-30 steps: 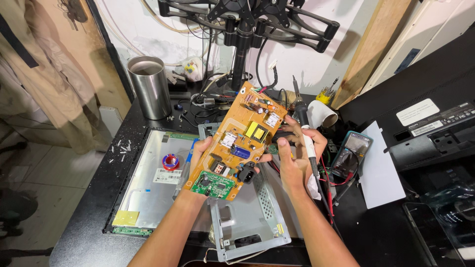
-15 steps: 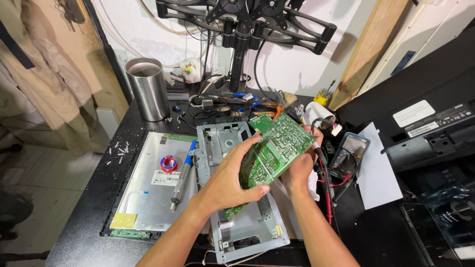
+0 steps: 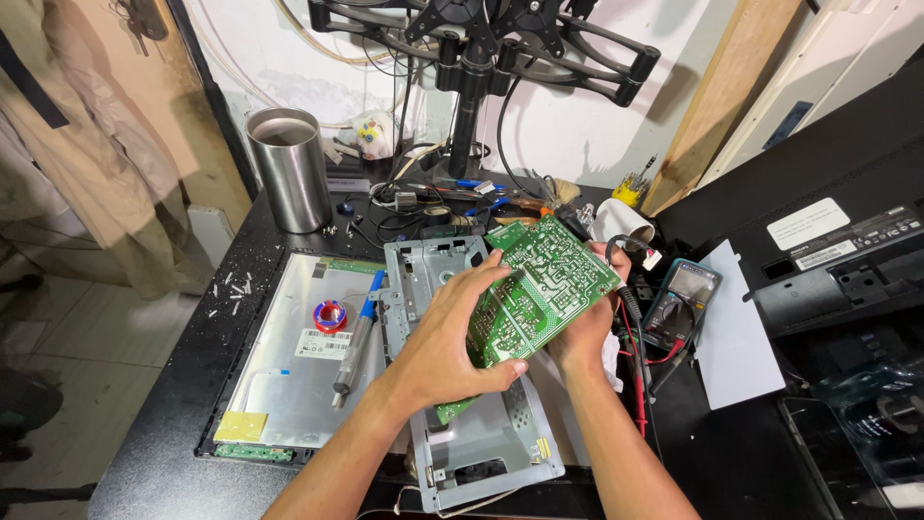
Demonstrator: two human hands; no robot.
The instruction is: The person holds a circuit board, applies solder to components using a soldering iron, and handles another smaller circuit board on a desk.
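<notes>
1. A metal tray (image 3: pixel 481 448) lies nearest, at the front edge of the dark worktop (image 3: pixel 164 424), its far end reaching under the hands.
2. Above it, the left hand (image 3: pixel 452 337) grips a green board (image 3: pixel 539 289), fingers spread over its solder side and thumb under its lower edge.
3. The right hand (image 3: pixel 587 323) clasps the same board from its right edge, fingers curled behind it; the board is tilted, held off the tray.
4. Left of the tray lies a flat panel (image 3: pixel 289 376), back side up, with a blue-handled soldering iron (image 3: pixel 356 342) and a small solder spool (image 3: pixel 329 315) on it.
5. Right of the hands sit a multimeter (image 3: pixel 679 303) with red and black leads and a white sheet (image 3: pixel 736 337).
6. Farther back, a steel cylinder (image 3: pixel 289 169) stands left, tangled cables and small tools lie against the wall, and a black monitor stand (image 3: pixel 472 58) rises.
</notes>
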